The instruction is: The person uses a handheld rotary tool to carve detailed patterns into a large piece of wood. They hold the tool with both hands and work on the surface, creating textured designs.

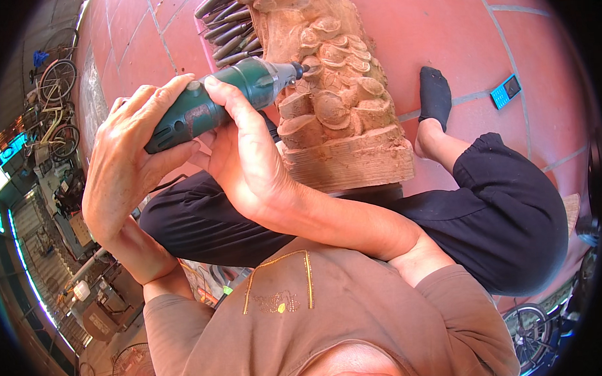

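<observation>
A green rotary tool point(212, 101) lies slantwise in both my hands, its narrow black tip pointing up and to the right. My left hand point(128, 144) wraps round the rear of its body. Nearer the nose, my right hand point(246, 147) grips it from below, thumb along the top; its other fingers are mostly hidden. The tip meets, or nearly meets, the left side of a brown wood carving point(331, 107). Rounded, coin-like and scaly shapes cover the carving above a plain block base point(353, 166). It stands between my legs.
Several dark-handled carving tools point(232, 28) lie in a pink tray beyond the rotary tool. A blue phone point(506, 92) rests on the red tiled floor point(454, 23), right of my socked foot point(434, 97). Bicycles point(59, 84) and machinery point(106, 301) stand at the left, with a fan point(133, 369) below.
</observation>
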The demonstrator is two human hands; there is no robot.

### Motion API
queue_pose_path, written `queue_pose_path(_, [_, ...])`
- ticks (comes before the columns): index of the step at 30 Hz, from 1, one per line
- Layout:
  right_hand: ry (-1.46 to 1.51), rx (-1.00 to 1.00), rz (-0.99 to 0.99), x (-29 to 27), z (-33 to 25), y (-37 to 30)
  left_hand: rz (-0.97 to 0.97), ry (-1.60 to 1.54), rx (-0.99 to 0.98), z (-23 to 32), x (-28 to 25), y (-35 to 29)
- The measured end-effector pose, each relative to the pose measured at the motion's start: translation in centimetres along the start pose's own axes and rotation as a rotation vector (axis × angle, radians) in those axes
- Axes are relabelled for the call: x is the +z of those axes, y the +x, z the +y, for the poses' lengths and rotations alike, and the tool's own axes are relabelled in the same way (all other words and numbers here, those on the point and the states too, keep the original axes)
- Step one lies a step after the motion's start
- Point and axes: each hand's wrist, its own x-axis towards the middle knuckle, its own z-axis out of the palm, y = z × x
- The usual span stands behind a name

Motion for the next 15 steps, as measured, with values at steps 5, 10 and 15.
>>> queue_pose_path(5, [-0.002,-0.032,-0.021,-0.8,-0.5,0.8,0.036,0.029,0.024,-0.2,0.8,0.7])
queue_pose_path(10, [0.008,-0.012,0.000,0.4,-0.4,0.2,0.006,0.066,-0.041,0.3,0.0,0.1])
queue_pose_path(15, [0.005,-0.013,-0.035,-0.3,-0.7,0.7,0.007,0.073,-0.041,0.5,0.2,0.5])
